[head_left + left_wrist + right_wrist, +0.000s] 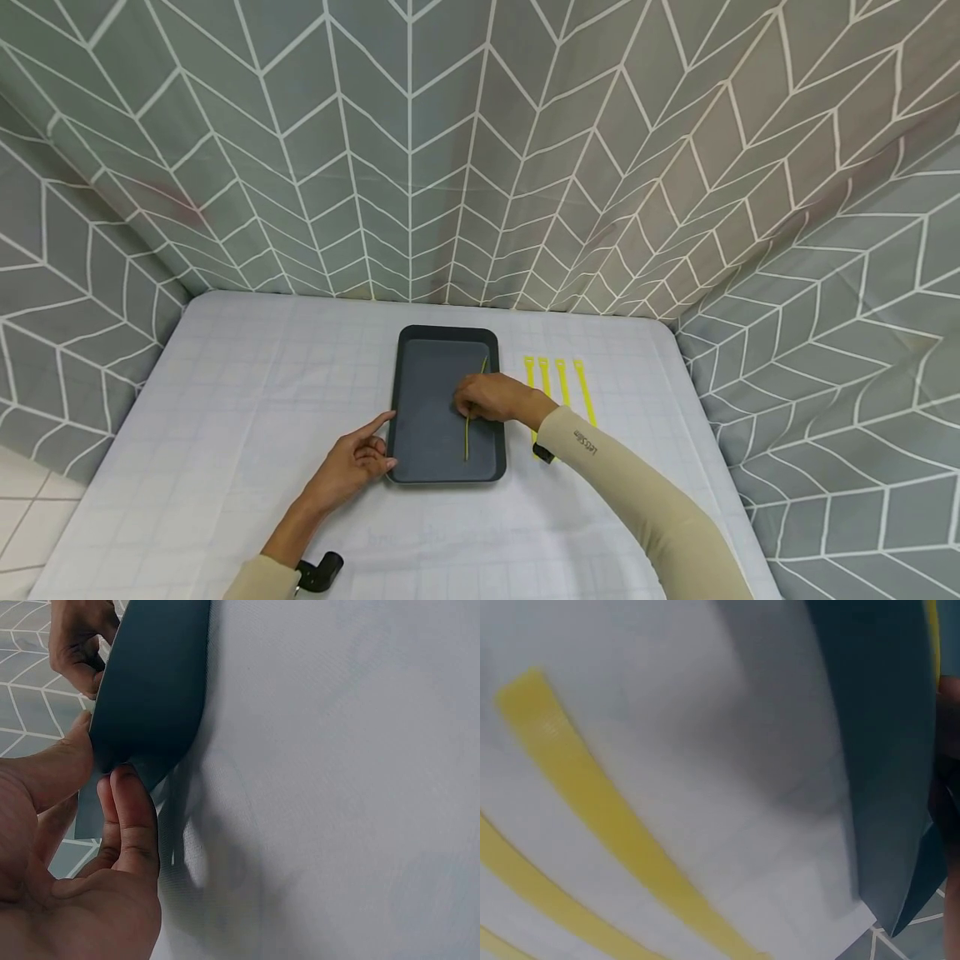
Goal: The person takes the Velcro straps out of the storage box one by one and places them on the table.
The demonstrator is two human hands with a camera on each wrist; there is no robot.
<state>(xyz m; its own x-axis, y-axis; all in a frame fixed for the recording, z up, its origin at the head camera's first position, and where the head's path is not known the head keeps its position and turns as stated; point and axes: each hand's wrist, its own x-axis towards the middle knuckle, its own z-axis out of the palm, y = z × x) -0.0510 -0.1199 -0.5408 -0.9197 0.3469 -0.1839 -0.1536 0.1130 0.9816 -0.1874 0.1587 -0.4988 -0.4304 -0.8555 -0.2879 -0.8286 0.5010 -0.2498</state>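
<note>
A dark grey rectangular tray (pixel 427 467) lies on the table. My right hand (pixel 491 397) is over its right side and pinches a thin yellow plastic strap (pixel 467 442), seen edge-on, inside the tray. Only a sliver of that strap (pixel 934 634) shows past the tray wall in the right wrist view. My left hand (pixel 352 460) is at the tray's lower left edge, index finger stretched along it. In the left wrist view the thumb of that hand (pixel 112 892) meets the rim, while curled fingertips touch the outer wall.
Several yellow straps (pixel 585 392) with slotted ends lie side by side to the right of the tray, partly under the right forearm. A white cloth covers the table (pixel 262 375). Patterned grey curtains (pixel 450 167) stand behind and at the sides.
</note>
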